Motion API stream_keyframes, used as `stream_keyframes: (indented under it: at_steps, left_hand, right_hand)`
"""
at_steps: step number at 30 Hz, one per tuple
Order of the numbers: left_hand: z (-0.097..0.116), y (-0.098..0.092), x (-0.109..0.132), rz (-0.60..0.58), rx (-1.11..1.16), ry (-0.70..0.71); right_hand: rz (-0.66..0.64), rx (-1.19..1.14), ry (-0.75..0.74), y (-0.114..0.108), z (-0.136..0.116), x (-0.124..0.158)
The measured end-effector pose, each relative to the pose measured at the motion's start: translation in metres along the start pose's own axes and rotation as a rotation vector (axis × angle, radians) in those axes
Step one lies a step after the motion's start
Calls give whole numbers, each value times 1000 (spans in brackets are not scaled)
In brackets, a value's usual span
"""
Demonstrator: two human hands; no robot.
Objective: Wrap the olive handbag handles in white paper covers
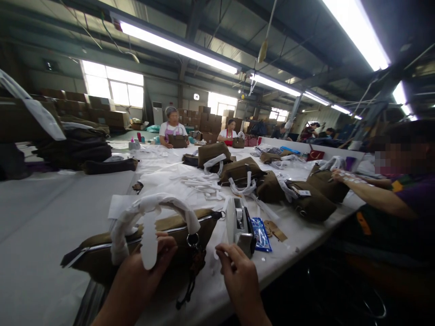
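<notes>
My left hand (pixel 144 267) is closed on a white strip (pixel 150 242) with a notched edge, holding it upright in front of an olive-brown handbag (pixel 199 226). The bag lies before me with its silver zipper closed, its handle (pixel 154 201) wrapped in white and a dark tassel (pixel 195 267) hanging from a ring. Just right of the bag, my right hand (pixel 238 274) pinches a small pale piece of tape (pixel 216 254) at its fingertips. Beyond that hand stands a grey-white tape dispenser (pixel 235 222), close to the fingers.
A blue packet (pixel 261 234) and brown tags (pixel 276 231) lie right of the dispenser. White strips (pixel 202 183) are scattered beyond, beside several handbags (pixel 241 172). Dark bags are piled at left (pixel 73 145). A co-worker's arm (pixel 370 192) handles a bag at right.
</notes>
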State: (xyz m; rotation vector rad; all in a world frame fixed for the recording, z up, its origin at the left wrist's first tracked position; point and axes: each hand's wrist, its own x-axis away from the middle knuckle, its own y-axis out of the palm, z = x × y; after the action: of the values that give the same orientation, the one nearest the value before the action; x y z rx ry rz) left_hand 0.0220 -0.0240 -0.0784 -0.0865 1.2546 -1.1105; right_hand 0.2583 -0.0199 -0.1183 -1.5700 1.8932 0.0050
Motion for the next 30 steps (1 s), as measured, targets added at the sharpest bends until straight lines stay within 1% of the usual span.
stream_keyframes:
  at_steps: [3, 5, 6, 8, 9, 11, 12, 13, 15, 17, 19, 21, 22, 25, 27, 30]
  left_hand:
    - [1, -8, -2, -39, 202, -143]
    - [9, -12, -2, -88, 321, -285]
    - [14, -15, -3, -123, 375, -371]
    - [27, -20, -4, -173, 474, -538]
    - [34, -22, -5, -176, 519, -601]
    - [44, -26, -7, -167, 597, -670]
    - [48, -26, -9, -170, 635, -681]
    - [50, -26, -9, -188, 673, -681]
    - [51, -24, -10, -217, 749, -659]
    - [49, -19, -10, -221, 823, -625]
    - [45, -12, -9, -223, 868, -588]
    - [41, -5, -7, -247, 863, -546]
    - [39, -2, -5, -262, 842, -505]
    - [34, 5, -3, -276, 759, -312]
    - [32, 8, -1, -260, 711, -204]
    - [31, 9, 0, -268, 607, -96]
  right_hand:
    - [-34, -232, 169, -10, 3, 6]
    - [-73, -320, 219, -14, 4, 8]
    - [-74, -326, 214, -15, 3, 9]
    - [-23, -280, 165, -18, 2, 8]
    - [20, -254, 145, -18, 1, 8]
    - [99, -275, 159, -19, -3, 7]
    - [114, -343, 193, -18, -5, 7]
    - [113, -453, 239, -16, -8, 8]
    - [81, -744, 332, -13, -15, 8]
    - [45, -995, 401, -8, -20, 9]
    - [19, -1117, 458, -3, -22, 9]
    - [19, -1128, 486, 0, -21, 9]
    - [28, -1093, 472, 1, -19, 8]
    - [29, -869, 346, 2, -16, 7]
    - [-5, -760, 272, 3, -16, 7]
    - [-70, -797, 262, 6, -17, 8]
